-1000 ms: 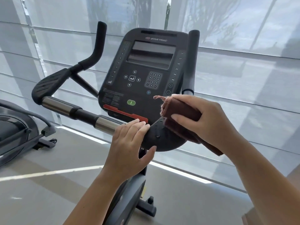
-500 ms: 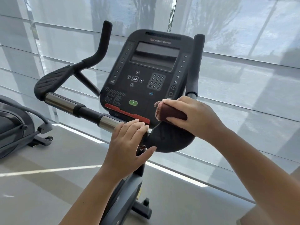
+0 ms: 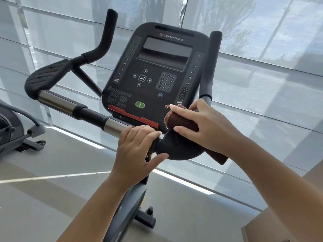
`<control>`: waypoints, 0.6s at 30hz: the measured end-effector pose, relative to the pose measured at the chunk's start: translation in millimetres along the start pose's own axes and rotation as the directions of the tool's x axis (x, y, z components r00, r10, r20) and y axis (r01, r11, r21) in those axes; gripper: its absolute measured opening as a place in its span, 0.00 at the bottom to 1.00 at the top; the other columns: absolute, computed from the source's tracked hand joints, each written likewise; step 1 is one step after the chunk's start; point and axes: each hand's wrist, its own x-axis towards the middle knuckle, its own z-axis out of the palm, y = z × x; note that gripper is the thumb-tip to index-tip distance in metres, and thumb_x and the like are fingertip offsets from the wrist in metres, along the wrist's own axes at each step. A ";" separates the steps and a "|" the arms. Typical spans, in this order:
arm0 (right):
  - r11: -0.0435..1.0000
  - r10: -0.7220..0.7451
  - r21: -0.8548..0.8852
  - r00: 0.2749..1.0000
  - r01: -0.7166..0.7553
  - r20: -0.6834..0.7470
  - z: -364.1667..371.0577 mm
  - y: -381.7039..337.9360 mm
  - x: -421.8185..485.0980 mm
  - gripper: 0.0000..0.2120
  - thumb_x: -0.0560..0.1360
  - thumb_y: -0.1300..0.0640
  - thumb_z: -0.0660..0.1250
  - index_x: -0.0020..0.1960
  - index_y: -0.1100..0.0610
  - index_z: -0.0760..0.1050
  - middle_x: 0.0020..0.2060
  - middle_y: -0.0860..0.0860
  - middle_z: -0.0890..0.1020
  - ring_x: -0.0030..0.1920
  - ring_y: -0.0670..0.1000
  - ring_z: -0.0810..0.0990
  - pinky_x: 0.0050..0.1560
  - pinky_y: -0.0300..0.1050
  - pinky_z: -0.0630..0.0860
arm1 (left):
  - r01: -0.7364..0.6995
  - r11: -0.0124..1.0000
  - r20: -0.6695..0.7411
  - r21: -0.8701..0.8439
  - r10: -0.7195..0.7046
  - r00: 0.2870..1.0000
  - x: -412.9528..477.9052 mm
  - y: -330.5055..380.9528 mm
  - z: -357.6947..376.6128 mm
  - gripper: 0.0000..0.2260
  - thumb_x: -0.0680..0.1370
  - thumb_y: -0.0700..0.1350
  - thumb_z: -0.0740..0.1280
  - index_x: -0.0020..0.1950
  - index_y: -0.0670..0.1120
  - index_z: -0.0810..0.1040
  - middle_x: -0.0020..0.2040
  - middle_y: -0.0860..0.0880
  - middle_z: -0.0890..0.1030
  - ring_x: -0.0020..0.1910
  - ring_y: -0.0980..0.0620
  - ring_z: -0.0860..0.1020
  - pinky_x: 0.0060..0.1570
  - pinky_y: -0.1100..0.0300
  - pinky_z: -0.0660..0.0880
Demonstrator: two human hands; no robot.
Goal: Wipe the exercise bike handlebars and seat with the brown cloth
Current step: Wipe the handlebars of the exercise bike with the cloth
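Observation:
The exercise bike's handlebars [image 3: 73, 106] run from a black elbow pad at the left, through chrome sections, to a black pad at the right. My right hand [image 3: 208, 126] presses the folded brown cloth [image 3: 181, 122] onto the right pad [image 3: 178, 149], and one end of the cloth hangs below my wrist. My left hand [image 3: 136, 149] grips the bar just left of that pad, fingers curled over the top. Two upright black grips rise on either side of the console [image 3: 157, 74]. The seat is out of view.
The bike's dark frame and foot [image 3: 145, 219] stand below my arms. Another exercise machine [image 3: 15, 130] sits at the left edge. Large windows with translucent blinds fill the background, and a grey floor lies beneath.
My right hand has pushed the cloth down and forward on the right pad, then back slightly so its trailing end shows again. My left hand kept its grip on the bar.

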 end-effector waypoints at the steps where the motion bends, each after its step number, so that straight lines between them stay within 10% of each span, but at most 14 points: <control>1: 1.000 0.012 -0.014 1.000 -0.012 -0.019 2.6 -3.0 -0.7 0.25 0.73 0.40 0.59 0.68 0.35 0.59 0.53 0.51 0.69 0.49 0.50 0.71 0.49 0.45 0.72 | -0.002 1.000 -0.005 -0.002 0.002 1.000 0.4 0.0 0.3 0.25 0.76 0.61 0.56 0.50 0.41 0.79 0.50 0.45 0.81 0.55 0.47 0.74 0.59 0.49 0.65; 10: 0.992 -0.029 0.116 0.996 0.040 -0.088 9.8 -19.2 -16.0 0.22 0.68 0.50 0.69 0.62 0.44 0.73 0.47 0.53 0.72 0.43 0.52 0.74 0.43 0.42 0.73 | -0.050 0.998 -0.001 -0.037 0.050 0.999 2.8 -4.6 -2.1 0.25 0.76 0.61 0.55 0.50 0.41 0.79 0.49 0.45 0.81 0.54 0.47 0.73 0.59 0.49 0.64; 18: 0.966 0.214 0.180 0.965 -0.185 -0.154 8.7 -20.7 -8.3 0.19 0.68 0.48 0.67 0.59 0.39 0.73 0.44 0.51 0.74 0.44 0.48 0.74 0.43 0.34 0.66 | -0.061 0.995 -0.028 -0.075 0.059 0.998 6.3 -9.0 -3.4 0.22 0.72 0.60 0.61 0.48 0.42 0.80 0.47 0.47 0.82 0.52 0.49 0.74 0.56 0.53 0.64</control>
